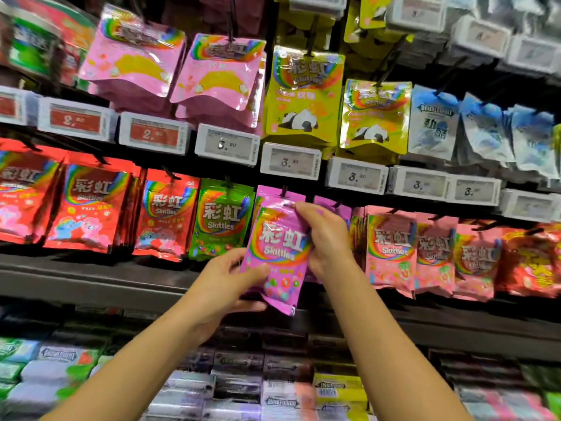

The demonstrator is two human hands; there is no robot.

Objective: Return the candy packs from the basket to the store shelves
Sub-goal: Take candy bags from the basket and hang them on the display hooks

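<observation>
While both your hands hold the purple pack (280, 247) up at the middle row of hooks, its top edge sits right at the peg (284, 191), in front of more purple packs (331, 205) hanging behind. Your right hand (326, 238) pinches the pack's upper right edge, fingers curled over the top corner, thumb side hidden behind the foil. Your left hand (230, 284) grips the lower left edge, thumb on the front, fingers curled underneath. Pack hangs tilted, bottom swung toward you. Green pack (223, 220) just left of it, pink packs (391, 247) to the right, red packs (88, 205) further left. Price tags (290, 161) run along the rail above. Whether the hole is on the peg, can't tell. Basket not in view.
</observation>
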